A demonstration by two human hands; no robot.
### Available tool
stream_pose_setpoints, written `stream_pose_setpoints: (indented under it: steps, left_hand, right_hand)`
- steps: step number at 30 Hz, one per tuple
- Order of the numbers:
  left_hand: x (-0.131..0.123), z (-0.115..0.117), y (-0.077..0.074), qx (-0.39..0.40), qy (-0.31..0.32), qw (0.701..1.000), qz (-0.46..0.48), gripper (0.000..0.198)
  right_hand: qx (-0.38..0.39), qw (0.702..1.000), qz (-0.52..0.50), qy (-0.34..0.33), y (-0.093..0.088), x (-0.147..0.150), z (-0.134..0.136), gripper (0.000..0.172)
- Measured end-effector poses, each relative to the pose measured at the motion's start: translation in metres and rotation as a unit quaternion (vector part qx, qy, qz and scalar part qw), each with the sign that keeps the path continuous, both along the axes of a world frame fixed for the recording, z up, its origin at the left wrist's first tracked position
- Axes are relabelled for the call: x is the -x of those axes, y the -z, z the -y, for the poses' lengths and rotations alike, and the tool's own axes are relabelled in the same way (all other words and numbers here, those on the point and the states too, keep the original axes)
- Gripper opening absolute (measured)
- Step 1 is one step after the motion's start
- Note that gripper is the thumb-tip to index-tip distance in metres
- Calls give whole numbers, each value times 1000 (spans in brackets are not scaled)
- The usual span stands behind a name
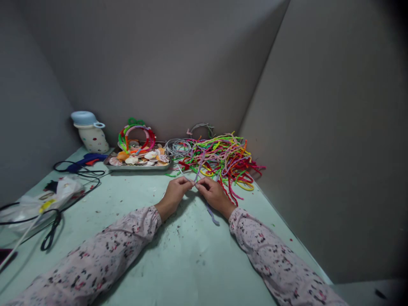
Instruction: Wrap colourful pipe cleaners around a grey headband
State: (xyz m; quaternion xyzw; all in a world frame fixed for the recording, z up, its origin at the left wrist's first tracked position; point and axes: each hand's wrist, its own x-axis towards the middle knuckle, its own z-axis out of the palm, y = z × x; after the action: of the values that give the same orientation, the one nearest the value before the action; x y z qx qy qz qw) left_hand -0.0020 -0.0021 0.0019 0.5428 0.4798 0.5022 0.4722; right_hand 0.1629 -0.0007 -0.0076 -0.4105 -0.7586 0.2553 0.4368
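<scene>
My left hand (175,194) and my right hand (216,195) meet over the table, thumbs and fingertips pinched close together. Between them is a lavender pipe cleaner (213,216); one end rises beyond my fingertips and the other hangs below my right hand. A thin pale strand (180,170) sticks up past my left fingers; whether it is wire or part of the pipe cleaner I cannot tell. Just beyond my hands lies a tangled heap of coloured pipe cleaners (225,153). Coiled grey wire rings (179,147) lie at its left.
A metal tray (140,168) of seashells stands at the back, with colourful wrapped hoops (149,138) on it. Left of it are a bottle with a blue lid (91,136), a blue-handled tool (84,161), black cables (52,231) and a plastic bag (65,189). Grey walls enclose the table.
</scene>
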Motion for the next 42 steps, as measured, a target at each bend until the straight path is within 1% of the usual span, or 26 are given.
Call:
stream_pose_setpoints:
  steps: [8, 15, 25, 34, 42]
  left_hand:
    - [1, -3, 4, -6, 20, 1000, -7, 22]
    - [2, -5, 6, -3, 11, 1000, -11, 27]
    - [2, -4, 4, 10, 12, 1000, -9, 28]
    - [1, -3, 3, 0, 14, 1000, -6, 33]
    - [1, -6, 6, 4, 17, 1000, 4, 34]
  right_hand:
    - [17, 1000, 0, 16, -4, 1, 1, 13]
    - [18, 1000, 0, 13, -3, 1, 0, 12]
    - [8, 1000, 7, 9, -1, 0, 0, 13]
    - [10, 1000, 3, 14, -2, 1, 0, 13]
    - [13, 1000, 6, 12, 0, 1, -1, 13]
